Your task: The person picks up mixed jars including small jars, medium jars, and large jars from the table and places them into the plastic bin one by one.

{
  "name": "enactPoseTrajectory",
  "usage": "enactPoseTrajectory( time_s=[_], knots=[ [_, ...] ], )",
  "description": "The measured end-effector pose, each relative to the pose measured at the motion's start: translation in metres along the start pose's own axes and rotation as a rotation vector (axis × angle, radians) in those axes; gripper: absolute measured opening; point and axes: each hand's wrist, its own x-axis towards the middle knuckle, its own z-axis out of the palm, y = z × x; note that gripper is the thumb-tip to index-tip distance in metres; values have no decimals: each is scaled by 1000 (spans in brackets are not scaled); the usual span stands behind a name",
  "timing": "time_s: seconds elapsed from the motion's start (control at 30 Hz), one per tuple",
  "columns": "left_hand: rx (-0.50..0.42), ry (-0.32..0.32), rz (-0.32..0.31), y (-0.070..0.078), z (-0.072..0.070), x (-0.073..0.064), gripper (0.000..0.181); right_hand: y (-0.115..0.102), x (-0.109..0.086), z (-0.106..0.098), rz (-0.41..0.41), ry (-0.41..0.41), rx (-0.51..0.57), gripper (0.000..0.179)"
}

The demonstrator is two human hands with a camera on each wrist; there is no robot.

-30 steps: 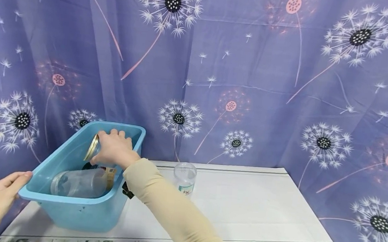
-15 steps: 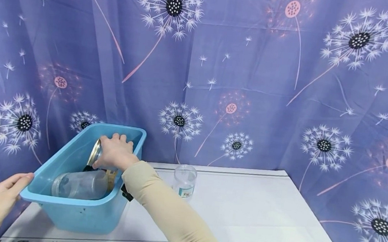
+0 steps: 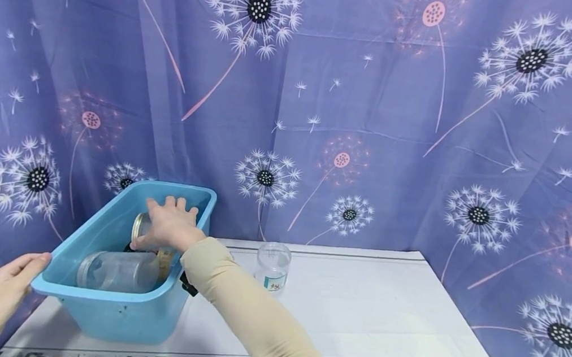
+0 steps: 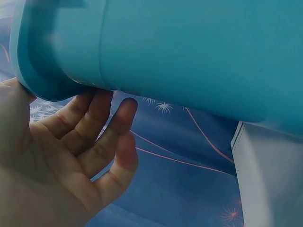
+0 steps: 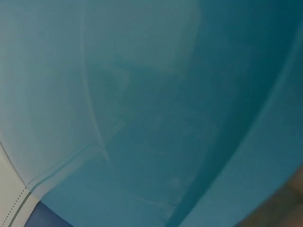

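Observation:
My left hand (image 3: 7,284) grips the near left corner of a blue plastic bin (image 3: 102,295), thumb on the rim and fingers below it. In the left wrist view the fingers (image 4: 125,116) bend beneath the rim against the bin's outer wall. My right hand (image 3: 168,224) is inside the bin over a clear jar with a gold-rimmed lid (image 3: 139,226), its fingers spread and its thumb beside the lid. Part of that jar is hidden under the palm. A larger clear plastic jar (image 3: 119,271) lies on its side at the near end of the bin.
A small yellowish item (image 3: 164,263) and something dark sit among the jars. On the white tabletop (image 3: 357,298), right of the bin, stands a clear container (image 3: 273,265) with a green-and-white label. A purple dandelion-print curtain (image 3: 324,91) hangs behind and at both sides.
The gold-lidded jar has gone down into the bin under my right hand, and that hand's fingers have spread. My left hand stays on the rim.

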Motion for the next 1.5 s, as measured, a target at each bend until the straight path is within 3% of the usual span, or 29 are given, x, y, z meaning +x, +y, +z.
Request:
enactPoseTrajectory(
  time_s=[0.2, 0.37, 0.57, 0.8, 1.0, 1.13, 1.3, 1.5],
  knots=[
    [-39, 9, 24, 0, -1, 2, 12, 3, -4, -4, -6, 10, -5, 95],
    [-50, 12, 27, -2, -2, 2, 9, 13, -13, -7, -37, 42, 69, 88],
    [-40, 0, 16, -2, -1, 1, 11, 38, -29, -15, -50, 100, 177, 77],
    [12, 0, 8, -3, 1, 2, 21, 76, -49, -19, -69, 247, 228, 66],
    [46, 2, -17, -6, 2, 3, 30, 115, -64, -10, -77, 398, 320, 55],
    [44, 4, -10, -6, 2, 4, 30, 139, -74, -3, -59, 434, 408, 53],
    [22, 13, -2, -4, 2, 3, 17, 171, -86, 10, -65, 483, 543, 47],
    [1, 23, 12, -4, 2, 3, 10, 204, -101, 36, -5, 585, 737, 39]
  ],
)
